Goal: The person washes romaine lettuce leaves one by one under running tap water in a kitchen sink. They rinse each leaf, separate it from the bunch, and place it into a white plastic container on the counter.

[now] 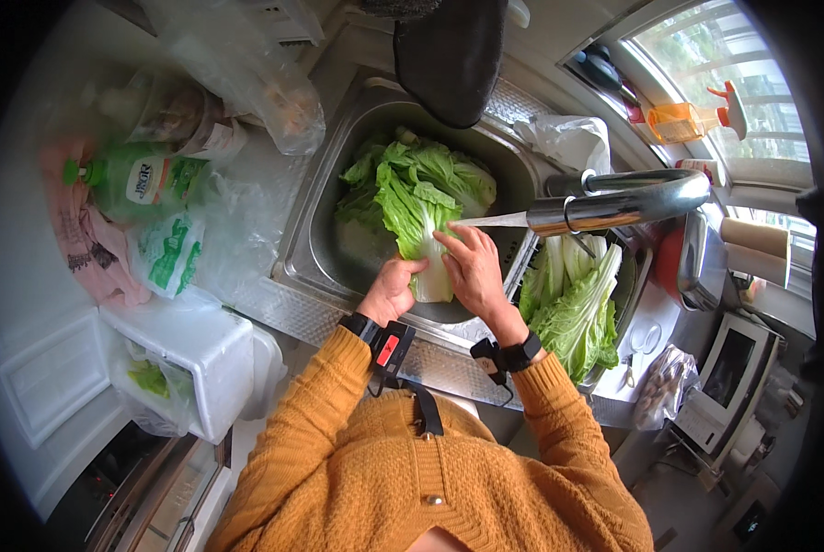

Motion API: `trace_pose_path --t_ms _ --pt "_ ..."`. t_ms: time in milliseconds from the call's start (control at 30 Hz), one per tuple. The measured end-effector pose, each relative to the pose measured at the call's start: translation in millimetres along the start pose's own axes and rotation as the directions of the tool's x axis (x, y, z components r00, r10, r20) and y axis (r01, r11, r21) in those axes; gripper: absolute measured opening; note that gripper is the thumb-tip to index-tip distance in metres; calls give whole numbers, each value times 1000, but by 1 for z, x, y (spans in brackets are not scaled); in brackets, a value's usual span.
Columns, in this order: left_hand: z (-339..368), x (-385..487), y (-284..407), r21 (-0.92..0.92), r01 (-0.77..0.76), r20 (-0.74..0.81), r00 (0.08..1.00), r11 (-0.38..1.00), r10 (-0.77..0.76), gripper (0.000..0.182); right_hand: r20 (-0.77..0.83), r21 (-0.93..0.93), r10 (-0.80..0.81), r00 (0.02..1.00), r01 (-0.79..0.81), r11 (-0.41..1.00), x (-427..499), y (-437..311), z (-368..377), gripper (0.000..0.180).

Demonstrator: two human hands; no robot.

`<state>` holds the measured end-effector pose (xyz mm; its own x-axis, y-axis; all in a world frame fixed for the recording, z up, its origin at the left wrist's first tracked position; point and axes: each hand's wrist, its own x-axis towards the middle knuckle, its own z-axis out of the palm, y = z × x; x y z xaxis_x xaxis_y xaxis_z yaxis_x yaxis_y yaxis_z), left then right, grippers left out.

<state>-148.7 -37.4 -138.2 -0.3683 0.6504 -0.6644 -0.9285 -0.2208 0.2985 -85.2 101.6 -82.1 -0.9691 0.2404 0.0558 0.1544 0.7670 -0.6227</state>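
Observation:
A napa cabbage leaf (420, 231) with a broad white stalk is held over the left basin of a steel sink (295, 255). My left hand (390, 288) grips the stalk's left edge, thumb on top. With fingers spread, my right hand (473, 265) lays its fingertips on the right side of the stalk; whether it grips is unclear. Water runs from the chrome faucet (550, 215) onto the leaf near my right fingertips. More cabbage leaves (457, 165) lie beneath in the basin. Several long cabbage leaves (577, 307) are piled in the right basin.
Left of the sink stand a green dish soap bottle (136, 181), plastic bags (239, 228) and a white foam box (184, 366). An orange spray bottle (681, 123) is on the window ledge. A dark hanging cloth-like item (450, 62) overhangs the basin's far edge. A microwave (726, 379) sits far right.

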Motion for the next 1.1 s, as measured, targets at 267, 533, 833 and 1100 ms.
trace_pose_path --t_ms 267,533,833,1100 --pt "8 -7 -6 198 -93 -49 993 976 104 32 39 269 252 967 -253 929 5 14 17 22" --pt "12 0 -20 692 -138 -129 942 709 310 29 -61 120 341 938 -332 936 9 15 30 14" --pt "11 -3 -16 961 -116 -3 903 251 429 27 46 17 476 878 -477 878 16 14 37 13" --pt "9 -5 -13 948 -188 61 899 256 433 27 78 139 376 923 -384 913 16 29 44 16"
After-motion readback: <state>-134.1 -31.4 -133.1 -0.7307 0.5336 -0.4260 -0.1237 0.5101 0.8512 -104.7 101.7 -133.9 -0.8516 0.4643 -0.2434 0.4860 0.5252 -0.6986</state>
